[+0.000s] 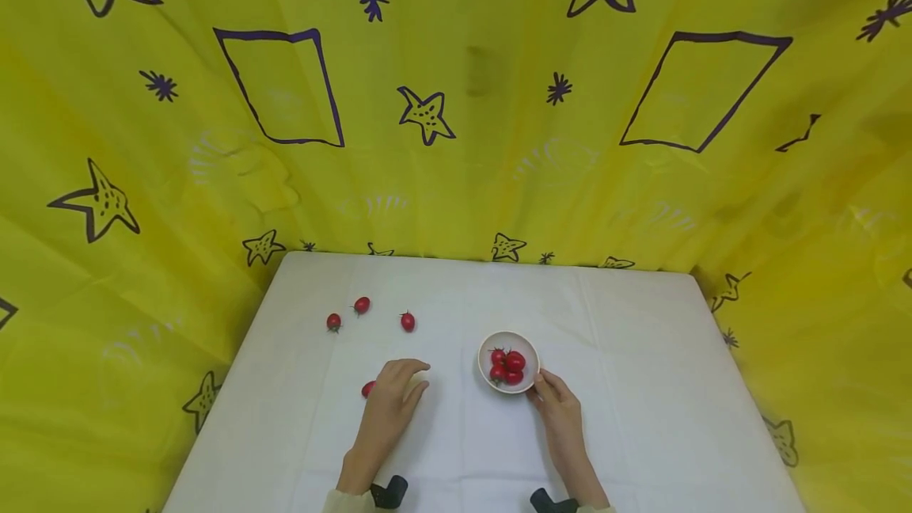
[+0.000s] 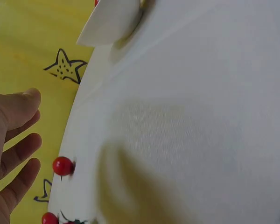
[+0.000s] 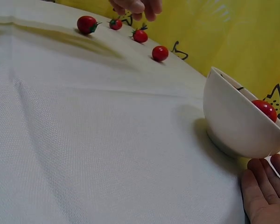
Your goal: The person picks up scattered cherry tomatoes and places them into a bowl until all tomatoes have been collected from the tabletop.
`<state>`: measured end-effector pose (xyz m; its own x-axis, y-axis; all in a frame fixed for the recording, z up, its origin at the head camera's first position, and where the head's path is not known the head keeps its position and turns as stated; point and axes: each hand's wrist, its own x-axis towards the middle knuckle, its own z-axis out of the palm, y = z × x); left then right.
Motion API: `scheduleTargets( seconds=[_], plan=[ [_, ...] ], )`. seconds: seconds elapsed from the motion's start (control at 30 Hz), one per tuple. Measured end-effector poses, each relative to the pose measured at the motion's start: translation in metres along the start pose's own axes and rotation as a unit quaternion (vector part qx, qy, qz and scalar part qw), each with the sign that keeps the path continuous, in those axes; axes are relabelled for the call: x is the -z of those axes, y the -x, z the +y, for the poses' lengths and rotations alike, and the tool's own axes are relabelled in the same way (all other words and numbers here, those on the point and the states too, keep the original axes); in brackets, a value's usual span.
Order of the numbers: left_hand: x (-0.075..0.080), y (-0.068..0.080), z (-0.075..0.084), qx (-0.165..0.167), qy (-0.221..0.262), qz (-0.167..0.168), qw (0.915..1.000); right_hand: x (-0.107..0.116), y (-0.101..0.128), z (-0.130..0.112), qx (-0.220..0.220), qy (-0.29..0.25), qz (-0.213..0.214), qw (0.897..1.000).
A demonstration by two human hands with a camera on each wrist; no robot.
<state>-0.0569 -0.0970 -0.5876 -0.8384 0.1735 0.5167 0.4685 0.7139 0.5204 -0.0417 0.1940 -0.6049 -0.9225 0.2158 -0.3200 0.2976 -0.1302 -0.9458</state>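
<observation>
A small white bowl [image 1: 487, 374] holds several red cherry tomatoes [image 1: 514, 361]. My right hand [image 1: 560, 412] grips its near right side, the thumb at the rim and the fingers [image 3: 259, 179] against the lower wall and underside. The bowl appears slightly tilted in the right wrist view. My left hand [image 1: 388, 400] hovers over the cloth left of the bowl, fingers relaxed and thumb apart, with nothing between them. Beneath it, a cherry tomato [image 1: 367, 389] is partly hidden by the hand.
Further back on the left lie three loose cherry tomatoes, one nearest the middle [image 1: 408, 321], one behind it [image 1: 362, 305] and one farthest left [image 1: 333, 322]. A white cloth [image 1: 641, 386] covers the table. Yellow patterned curtains [image 1: 470, 180] surround its back and sides.
</observation>
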Motion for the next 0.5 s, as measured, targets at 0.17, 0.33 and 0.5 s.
scheduleTargets(
  seconds=[0.17,0.33,0.5],
  plan=[
    [0.017,0.008,-0.013,0.010,-0.039,0.002,0.9992,0.000,0.000,0.001,0.000,-0.005,0.001,1.000],
    [0.026,0.014,-0.025,0.028,-0.079,-0.002,0.9965,0.001,0.002,-0.001,0.002,-0.009,-0.001,1.000],
    [0.031,0.020,-0.032,0.050,-0.103,-0.005,0.9934,0.001,0.002,-0.001,0.001,-0.011,-0.004,1.000]
  ],
)
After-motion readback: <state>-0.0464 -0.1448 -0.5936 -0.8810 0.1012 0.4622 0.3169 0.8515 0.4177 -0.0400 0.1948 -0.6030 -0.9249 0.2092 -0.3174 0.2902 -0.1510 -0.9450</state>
